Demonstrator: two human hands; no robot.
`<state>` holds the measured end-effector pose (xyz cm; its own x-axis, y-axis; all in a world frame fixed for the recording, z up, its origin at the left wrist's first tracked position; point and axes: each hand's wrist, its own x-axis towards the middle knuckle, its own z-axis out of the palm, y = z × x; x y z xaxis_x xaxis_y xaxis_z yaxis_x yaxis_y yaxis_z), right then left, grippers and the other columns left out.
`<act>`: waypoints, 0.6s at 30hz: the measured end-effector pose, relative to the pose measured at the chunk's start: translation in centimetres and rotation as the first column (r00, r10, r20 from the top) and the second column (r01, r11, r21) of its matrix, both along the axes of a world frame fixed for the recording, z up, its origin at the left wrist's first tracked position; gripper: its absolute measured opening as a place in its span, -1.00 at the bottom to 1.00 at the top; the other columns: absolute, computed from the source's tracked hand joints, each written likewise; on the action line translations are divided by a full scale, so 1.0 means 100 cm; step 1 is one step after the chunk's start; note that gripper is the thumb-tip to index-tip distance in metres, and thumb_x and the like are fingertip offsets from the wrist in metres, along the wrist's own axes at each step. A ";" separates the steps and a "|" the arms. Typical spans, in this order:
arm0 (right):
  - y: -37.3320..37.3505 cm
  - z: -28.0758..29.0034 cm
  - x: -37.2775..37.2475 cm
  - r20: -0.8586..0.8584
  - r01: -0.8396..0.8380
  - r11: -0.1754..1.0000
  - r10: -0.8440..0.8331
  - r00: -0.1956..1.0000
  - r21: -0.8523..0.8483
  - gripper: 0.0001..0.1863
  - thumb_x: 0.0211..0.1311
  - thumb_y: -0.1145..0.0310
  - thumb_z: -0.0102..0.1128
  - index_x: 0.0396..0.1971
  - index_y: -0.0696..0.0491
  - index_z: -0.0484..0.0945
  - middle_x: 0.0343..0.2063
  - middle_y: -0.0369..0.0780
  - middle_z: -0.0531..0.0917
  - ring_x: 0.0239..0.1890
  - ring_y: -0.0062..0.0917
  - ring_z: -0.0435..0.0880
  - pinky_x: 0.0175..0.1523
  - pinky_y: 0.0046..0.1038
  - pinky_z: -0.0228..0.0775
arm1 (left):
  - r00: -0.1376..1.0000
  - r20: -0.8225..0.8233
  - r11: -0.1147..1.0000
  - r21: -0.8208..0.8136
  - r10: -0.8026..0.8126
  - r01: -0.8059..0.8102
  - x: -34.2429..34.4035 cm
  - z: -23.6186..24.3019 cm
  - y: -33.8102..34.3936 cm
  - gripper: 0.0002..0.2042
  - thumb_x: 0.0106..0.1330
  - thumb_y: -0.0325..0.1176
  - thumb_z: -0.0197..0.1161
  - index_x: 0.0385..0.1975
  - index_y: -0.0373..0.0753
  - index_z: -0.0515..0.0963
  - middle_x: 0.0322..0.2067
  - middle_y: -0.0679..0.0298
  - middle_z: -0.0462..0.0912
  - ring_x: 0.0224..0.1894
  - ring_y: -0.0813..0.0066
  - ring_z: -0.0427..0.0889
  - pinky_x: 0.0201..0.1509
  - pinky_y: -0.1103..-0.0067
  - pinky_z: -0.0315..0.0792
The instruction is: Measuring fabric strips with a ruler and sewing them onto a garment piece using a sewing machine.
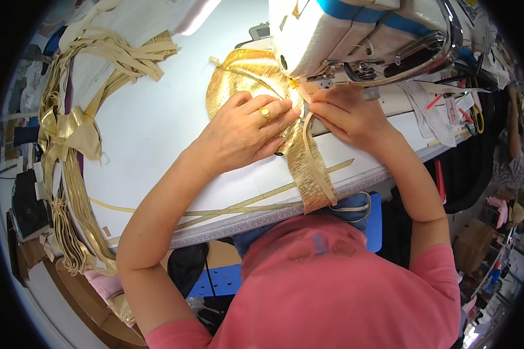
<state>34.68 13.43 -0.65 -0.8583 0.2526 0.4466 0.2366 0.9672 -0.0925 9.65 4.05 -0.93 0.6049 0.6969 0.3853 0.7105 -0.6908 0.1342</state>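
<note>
Under the head of the white sewing machine (pixel 361 35), at the far edge of the pale counter (pixel 151 122), lies a piece of shiny gold fabric (pixel 244 75), and both of the person's hands rest on it. The left hand (pixel 244 131) lies flat on the cloth with its fingers spread forward and pressed down, a gold ring (pixel 265 113) on one finger; most of the gold piece shows beyond and to the left of this hand. The right hand (pixel 346 113) sits just beside the machine's needle area, its fingertips drawn together and pinching the edge of the fabric where a narrow beige strap (pixel 315 163) meets it. The two hands are close, almost touching at the fingertips, with the seam between them. From there a pleated strip of the gold fabric, with the strap along it, runs toward the person and hangs over the near edge of the counter. A heap of gold and beige strips (pixel 70 134) lies along the left side of the counter, well apart from the hands. A pair of scissors with yellow handles (pixel 477 116) lies to the right of the machine.
</note>
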 end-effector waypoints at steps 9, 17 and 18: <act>-0.013 0.005 -0.007 -0.264 -0.051 0.965 -0.019 0.964 -0.258 -0.80 0.08 0.61 0.30 -0.25 0.12 0.66 -0.19 -0.16 0.73 -0.20 -0.32 0.72 -0.11 -0.40 0.57 | 1.000 0.014 1.000 -0.018 -0.001 0.001 0.001 0.003 0.001 -0.51 0.13 -0.20 0.34 0.10 -0.12 0.54 0.02 0.39 0.52 0.05 0.50 0.48 0.09 0.44 0.35; -0.012 0.001 0.001 -0.278 0.004 0.862 -0.168 0.946 -0.507 -0.83 0.18 0.64 0.23 -0.23 0.16 0.65 -0.19 -0.18 0.75 -0.18 -0.50 0.73 -0.13 -0.53 0.58 | 0.998 -0.043 0.998 -0.043 -0.038 0.036 -0.010 0.015 0.009 -0.53 0.13 -0.22 0.35 0.09 -0.13 0.54 0.04 0.38 0.54 0.16 0.49 0.48 0.23 0.35 0.28; -0.011 0.000 0.002 -0.257 0.011 0.879 -0.151 0.955 -0.476 -0.83 0.17 0.63 0.25 -0.23 0.15 0.65 -0.19 -0.19 0.75 -0.19 -0.49 0.73 -0.14 -0.53 0.58 | 0.997 -0.049 0.996 -0.065 -0.068 0.064 -0.012 0.015 0.010 -0.53 0.13 -0.23 0.35 0.09 -0.14 0.54 0.07 0.36 0.53 0.18 0.47 0.48 0.25 0.34 0.27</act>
